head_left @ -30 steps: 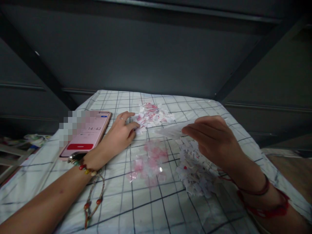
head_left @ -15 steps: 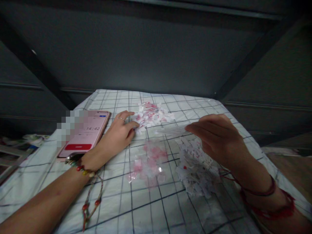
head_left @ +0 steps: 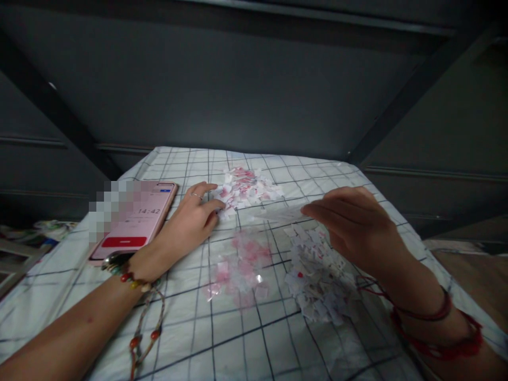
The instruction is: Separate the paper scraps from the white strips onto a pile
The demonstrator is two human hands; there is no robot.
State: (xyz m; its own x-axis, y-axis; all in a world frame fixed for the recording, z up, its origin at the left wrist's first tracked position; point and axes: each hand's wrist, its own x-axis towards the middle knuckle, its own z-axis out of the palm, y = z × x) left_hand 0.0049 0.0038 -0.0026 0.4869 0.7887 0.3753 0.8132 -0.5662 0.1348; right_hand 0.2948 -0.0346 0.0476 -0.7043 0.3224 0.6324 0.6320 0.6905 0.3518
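My left hand [head_left: 197,211] rests on the cloth, fingers apart and bent, with its fingertips at the left edge of a far pile of white and pink paper scraps [head_left: 254,189]. It appears to hold nothing. Between the thumb and fingers of my right hand [head_left: 355,225] is a thin, see-through plastic piece [head_left: 278,214], which reaches left over the cloth; its exact kind is unclear. Below that hand lies a heap of white paper scraps [head_left: 317,280] with a small red spot. Clear and pink plastic bits [head_left: 242,267] are spread between the two hands.
A phone [head_left: 137,219] in a pink case lies left of my left hand, showing a timer-like screen with a red button. White cloth with dark grid lines [head_left: 190,338] covers the table. A dark panel [head_left: 238,84] stands behind the table's far edge.
The whole view has shifted very slightly. Both hands keep nearly the same pose, and the plastic piece stays in my right hand.
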